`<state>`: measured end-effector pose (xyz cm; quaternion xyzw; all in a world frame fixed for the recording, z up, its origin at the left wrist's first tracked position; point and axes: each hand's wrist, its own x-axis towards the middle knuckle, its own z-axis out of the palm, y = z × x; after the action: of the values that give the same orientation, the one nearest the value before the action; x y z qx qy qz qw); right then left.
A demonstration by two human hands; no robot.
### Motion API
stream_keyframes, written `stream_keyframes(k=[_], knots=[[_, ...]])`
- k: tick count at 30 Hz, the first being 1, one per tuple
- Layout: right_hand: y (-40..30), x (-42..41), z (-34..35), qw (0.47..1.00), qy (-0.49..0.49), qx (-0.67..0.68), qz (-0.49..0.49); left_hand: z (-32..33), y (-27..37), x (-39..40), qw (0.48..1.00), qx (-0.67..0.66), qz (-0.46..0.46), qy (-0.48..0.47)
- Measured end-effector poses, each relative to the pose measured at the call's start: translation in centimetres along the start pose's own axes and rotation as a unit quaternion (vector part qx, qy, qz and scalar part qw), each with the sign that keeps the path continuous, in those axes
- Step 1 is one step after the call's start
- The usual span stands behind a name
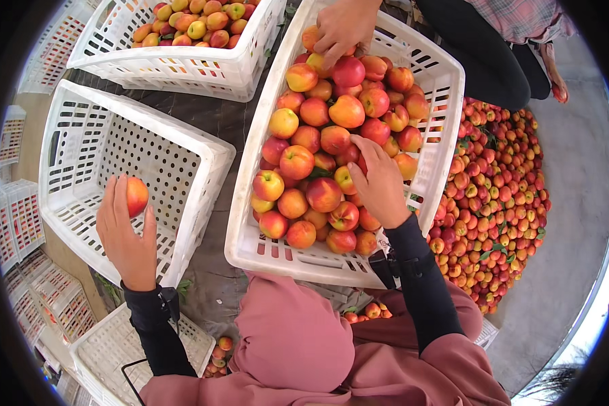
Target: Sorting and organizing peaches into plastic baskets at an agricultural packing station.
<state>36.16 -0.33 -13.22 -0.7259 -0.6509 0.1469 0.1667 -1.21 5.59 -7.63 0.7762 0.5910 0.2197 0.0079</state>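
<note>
My left hand (127,228) holds a red-orange nectarine (137,196) over a white slatted plastic crate (215,147) with a bare perforated bottom. My right hand (378,182) reaches into a second white plastic crate (459,101), heaped with red and yellow nectarines (325,194). Its thumb and fingers are around a red nectarine (362,163), mostly hidden by the hand; how firmly it is gripped cannot be told. At the far end of the heaped crate, another person's hand (347,25) touches fruit.
A third white crate (182,63) with nectarines stands at the upper left. A large pile of nectarines (497,203) lies on the floor at right, beside a kneeling person's leg (477,51). Another crate (137,350) is at lower left, near stacked crates (61,304).
</note>
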Motion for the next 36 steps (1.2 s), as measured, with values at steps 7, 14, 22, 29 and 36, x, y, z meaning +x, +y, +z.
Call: stream_keyframes(k=[7, 14, 22, 29, 36], knots=[[-0.1, 2.1, 2.9, 0.997, 0.024, -0.078, -0.015, 1.6, 8.3, 1.6, 0.968, -0.113, 0.199, -0.103], [0.4, 2.2, 0.4, 1.000, -0.012, -0.007, 0.005, 5.3, 12.5, 3.9, 0.922, -0.040, 0.318, -0.217], [1.4, 5.1, 1.0, 0.993, 0.117, -0.013, 0.019, 11.7, 16.5, 9.7, 0.884, 0.083, 0.389, -0.248], [1.1, 5.5, 1.9, 0.990, 0.122, -0.057, 0.047, 17.6, 17.5, 12.4, 0.851, 0.169, 0.396, -0.300], [1.4, 5.3, 1.9, 0.991, 0.125, -0.041, 0.036, 18.2, 15.5, 13.0, 0.862, 0.016, 0.391, -0.322]])
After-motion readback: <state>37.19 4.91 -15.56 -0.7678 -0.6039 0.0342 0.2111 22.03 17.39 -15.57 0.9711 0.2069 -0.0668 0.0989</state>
